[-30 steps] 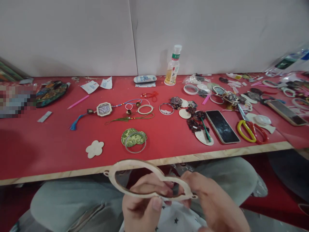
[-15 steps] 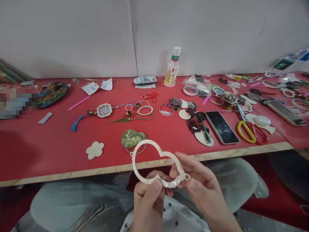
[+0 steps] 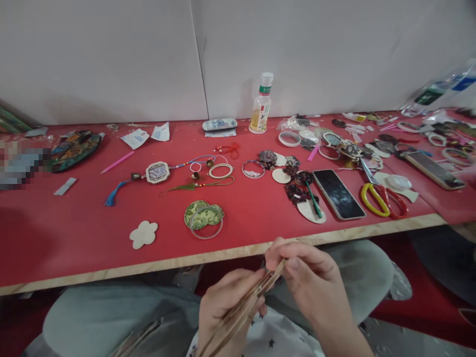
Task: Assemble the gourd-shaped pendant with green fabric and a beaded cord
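Pale frame (image 3: 254, 299) is over the lap, just in front of the red table (image 3: 253, 218), seen nearly edge-on. Left hand (image 3: 226, 305) clamped on its near part; right hand (image 3: 310, 282) pinches the far end, fingertips and thumb together on it. On the table: flower-shaped piece (image 3: 144, 234) on the left, green lobed piece (image 3: 204, 216) under a clear ring (image 3: 206, 237), phone (image 3: 339, 195) beside scissors (image 3: 380, 188) right. Bottle (image 3: 261, 106) upright near the wall (image 3: 141, 54).
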Demonstrator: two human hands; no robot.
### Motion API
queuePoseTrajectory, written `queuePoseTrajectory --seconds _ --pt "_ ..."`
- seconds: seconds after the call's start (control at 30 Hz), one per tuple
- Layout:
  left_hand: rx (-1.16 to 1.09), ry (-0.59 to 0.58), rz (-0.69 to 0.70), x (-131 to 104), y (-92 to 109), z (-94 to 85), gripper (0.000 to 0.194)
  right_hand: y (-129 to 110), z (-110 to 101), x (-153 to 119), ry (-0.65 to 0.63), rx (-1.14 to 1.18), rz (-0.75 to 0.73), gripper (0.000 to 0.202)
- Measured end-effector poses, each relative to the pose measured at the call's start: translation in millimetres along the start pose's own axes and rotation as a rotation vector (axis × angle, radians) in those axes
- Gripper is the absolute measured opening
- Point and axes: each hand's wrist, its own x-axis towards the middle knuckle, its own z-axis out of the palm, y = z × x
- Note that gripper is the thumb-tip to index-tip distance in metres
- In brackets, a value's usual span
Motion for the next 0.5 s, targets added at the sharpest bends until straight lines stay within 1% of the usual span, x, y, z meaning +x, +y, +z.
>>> queuePoseTrajectory --seconds 0.07,0.13,0.27,0.3,0.33,0.37,0.4,0.43,0.5 --pt "0.028 -0.02 -0.035 0 2 0.2 0.023 -2 -3 -2 0.049 -0.151 -0.037 0.014" --pt "0.063 -0.053 -0.083 -2 -2 0.8 0.023 -4 -4 -3 0.094 -0.264 -0.06 0.014" --pt "0.03 -0.159 -0.165 -1 -11 -0.1 0.022 -13 -3 0 0.162 -0.394 -0.046 0.013" --pt "0.011 -0.218 -0.174 1 -11 -1.2 0.02 -16 -1 2 0.148 -0.424 -0.018 0.013" --pt "-0.009 -0.234 -0.187 3 -11 -2.7 0.016 -19 1 4 0.114 -0.461 0.03 0.012" --pt "-0.052 -0.222 -0.195 6 -9 -4.4 0.014 -22 3 7 0.069 -0.49 0.079 0.011" --pt "-0.105 -0.22 -0.243 8 -7 -6.1 0.017 -25 4 9 0.027 -0.514 0.104 0.012" --pt "-0.169 -0.243 -0.289 8 -4 -7.5 0.025 -27 6 10 -0.017 -0.544 0.119 0.014" --pt "-0.29 -0.321 -0.396 7 -2 -8.3 0.037 -30 9 13 -0.086 -0.596 0.115 0.017"
